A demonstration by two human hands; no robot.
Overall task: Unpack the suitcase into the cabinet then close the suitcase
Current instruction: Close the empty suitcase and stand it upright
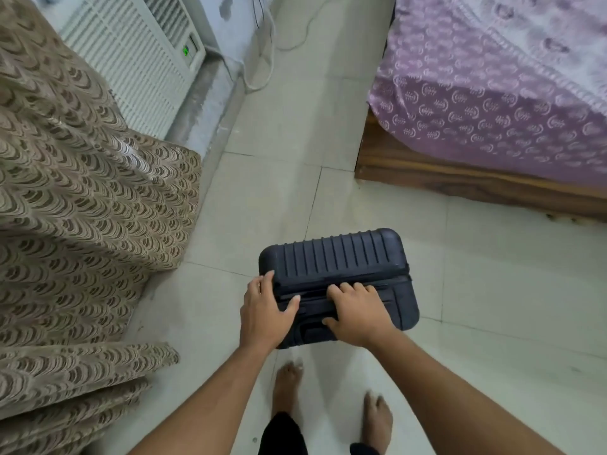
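Black ribbed suitcase point(338, 257) upright on tiles, left hand point(266, 310) gripping its corner, right hand point(356, 311) clutching its top

The dark ribbed hard-shell suitcase point(341, 261) hides its near face under both hands. Beyond the suitcase, the purple patterned bedspread point(492, 103) and brown scalloped curtain point(82, 198) run off frame.

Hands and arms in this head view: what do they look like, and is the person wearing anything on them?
Both forearms are bare, no sleeves in view. The left hand and right hand wear no gloves, rings, watch or bracelet that I can see. Nails look short.
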